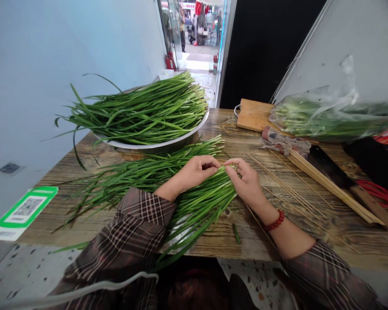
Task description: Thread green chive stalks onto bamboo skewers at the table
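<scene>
A bunch of garlic chives (pixel 207 196) lies on the table in front of me, pale stem ends to the right and leaves trailing down toward the near edge. My left hand (pixel 202 170) is closed in a pinch on chive stems near their pale ends. Close beside it, fingertips almost meeting, my right hand (pixel 244 178) pinches the same stem ends. Whether a skewer is between the fingers, I cannot tell. Behind my left hand lies a second heap of chives (pixel 139 170). Several loose bamboo skewers (pixel 287 185) rest right of my right hand.
A metal basin (pixel 181 140) heaped with chives stands at the back left. To the right are a skewer bundle (pixel 336 185), a knife (pixel 362 193), a crumpled cloth glove (pixel 284 140), a cutting board (pixel 254 114) and a plastic bag of greens (pixel 330 114). A QR sign (pixel 26 211) sits left.
</scene>
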Demonstrator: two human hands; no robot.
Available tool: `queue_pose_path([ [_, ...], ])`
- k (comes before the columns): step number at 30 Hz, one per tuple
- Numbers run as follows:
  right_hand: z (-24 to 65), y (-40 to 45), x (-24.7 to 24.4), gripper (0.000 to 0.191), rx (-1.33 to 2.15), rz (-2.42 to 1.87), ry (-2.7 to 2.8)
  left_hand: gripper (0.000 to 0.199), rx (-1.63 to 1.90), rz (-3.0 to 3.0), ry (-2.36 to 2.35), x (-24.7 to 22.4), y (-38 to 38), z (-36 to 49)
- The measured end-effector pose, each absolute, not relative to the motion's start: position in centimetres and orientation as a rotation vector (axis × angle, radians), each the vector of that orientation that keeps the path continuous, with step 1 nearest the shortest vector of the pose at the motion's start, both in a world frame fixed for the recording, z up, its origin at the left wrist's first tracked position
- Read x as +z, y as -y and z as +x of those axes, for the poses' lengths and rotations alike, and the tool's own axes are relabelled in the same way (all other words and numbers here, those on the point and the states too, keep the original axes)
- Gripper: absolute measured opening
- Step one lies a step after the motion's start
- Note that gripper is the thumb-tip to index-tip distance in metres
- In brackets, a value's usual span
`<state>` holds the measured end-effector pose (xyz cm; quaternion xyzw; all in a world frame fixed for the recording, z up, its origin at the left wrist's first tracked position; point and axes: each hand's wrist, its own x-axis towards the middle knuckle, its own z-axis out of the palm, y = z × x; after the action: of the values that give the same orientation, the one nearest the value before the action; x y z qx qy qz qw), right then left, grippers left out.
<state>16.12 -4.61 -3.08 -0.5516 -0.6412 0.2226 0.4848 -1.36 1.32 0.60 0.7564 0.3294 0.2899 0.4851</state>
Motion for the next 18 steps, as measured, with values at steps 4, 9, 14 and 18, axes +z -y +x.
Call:
queue_pose_path([
  [4, 16.0, 4.5, -2.9, 0.018, 0.541, -1.307, 1.578, 0.026, 0.641, 1.882, -0.792, 0.5, -1.4, -1.0],
  [9, 16.1, 4.3, -2.3, 0.023, 0.545, -1.282, 1.609, 0.038, 0.536, 1.869, -0.750, -0.1, -1.3, -0.4],
  [14, 17.6, 4.0, -2.1, 0.044, 0.766, -1.311, 1.486, 0.040, 0.623, 1.620, -0.799, 0.2, -1.9, -1.6],
  [18, 18.6, 4.2, -1.6, 0.041, 0.933, -1.352, 1.574, 0.041, 0.731, 1.547, -0.876, 0.6, -2.9, -2.8],
])
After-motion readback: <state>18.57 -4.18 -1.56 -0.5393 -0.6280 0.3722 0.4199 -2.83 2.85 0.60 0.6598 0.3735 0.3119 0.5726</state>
